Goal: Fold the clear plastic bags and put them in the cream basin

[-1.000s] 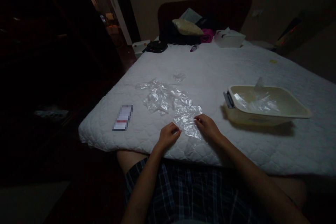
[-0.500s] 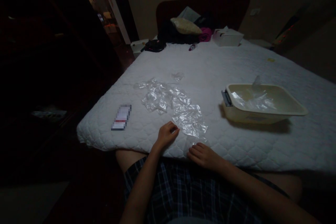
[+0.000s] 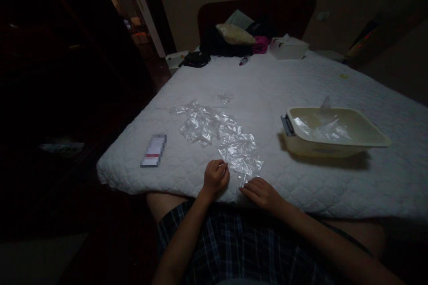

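Crumpled clear plastic bags [image 3: 239,149] lie in a loose spread on the white quilted bed. At their near end, my left hand [image 3: 216,180] is closed, thumb and fingers pinched together; what is between the fingertips is too small to make out. To its right, my right hand [image 3: 262,193] lies low over the mattress edge, its fingers pressed together on a small clear plastic bag [image 3: 243,181]. This bag shows in the gap between the two hands. More clear plastic [image 3: 324,129] sits inside a cream plastic tub [image 3: 337,149] on the right.
On the left of the bed lies a phone-shaped, pixelated object [image 3: 154,151]. Dark clothes, a yellowish pillow [image 3: 235,34], a pink roll [image 3: 260,45] and a white box [image 3: 289,48] stand by the headboard. The bed's near edge [image 3: 321,208] meets my lap.
My left hand has turned more upright and shifted slightly down and right. My right hand has moved a little up, and the small bag beside its fingertips shows more clearly.
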{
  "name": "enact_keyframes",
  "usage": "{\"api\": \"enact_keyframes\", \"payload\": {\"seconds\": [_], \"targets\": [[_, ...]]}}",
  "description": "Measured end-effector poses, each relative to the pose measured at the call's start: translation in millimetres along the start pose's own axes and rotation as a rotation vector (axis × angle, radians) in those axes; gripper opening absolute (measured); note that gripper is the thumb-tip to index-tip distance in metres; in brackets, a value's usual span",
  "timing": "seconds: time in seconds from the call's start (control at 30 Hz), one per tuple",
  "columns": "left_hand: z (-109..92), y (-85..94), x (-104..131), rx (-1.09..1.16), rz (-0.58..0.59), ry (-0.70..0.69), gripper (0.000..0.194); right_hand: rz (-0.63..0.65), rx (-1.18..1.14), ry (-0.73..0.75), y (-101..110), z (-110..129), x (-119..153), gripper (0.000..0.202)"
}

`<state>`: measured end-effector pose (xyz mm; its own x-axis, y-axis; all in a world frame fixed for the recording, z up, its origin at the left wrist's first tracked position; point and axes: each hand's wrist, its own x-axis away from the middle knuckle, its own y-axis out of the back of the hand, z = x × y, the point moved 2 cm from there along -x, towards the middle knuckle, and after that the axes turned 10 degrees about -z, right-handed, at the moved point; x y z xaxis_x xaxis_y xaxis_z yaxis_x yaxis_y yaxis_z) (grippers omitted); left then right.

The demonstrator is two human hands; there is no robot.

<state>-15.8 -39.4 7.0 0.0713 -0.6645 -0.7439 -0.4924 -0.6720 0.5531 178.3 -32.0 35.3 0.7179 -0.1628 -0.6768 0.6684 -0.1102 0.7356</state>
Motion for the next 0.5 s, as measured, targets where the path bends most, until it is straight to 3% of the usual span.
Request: {"api": "enact_keyframes", "payload": {"seconds": [0.17,0.5], "targets": [[-13.7,-10.2,8.0,0.067,0.09,-0.253,0.028,-0.093,-0.076,-0.199,4.6,-11.3,-1.7,0.029],[-12.3,-14.3,8.7,0.077,0.154,-0.249,0.031,-0.225,-0.256,-0.669,2.5,-57.6,-21.6,0.025]]}}
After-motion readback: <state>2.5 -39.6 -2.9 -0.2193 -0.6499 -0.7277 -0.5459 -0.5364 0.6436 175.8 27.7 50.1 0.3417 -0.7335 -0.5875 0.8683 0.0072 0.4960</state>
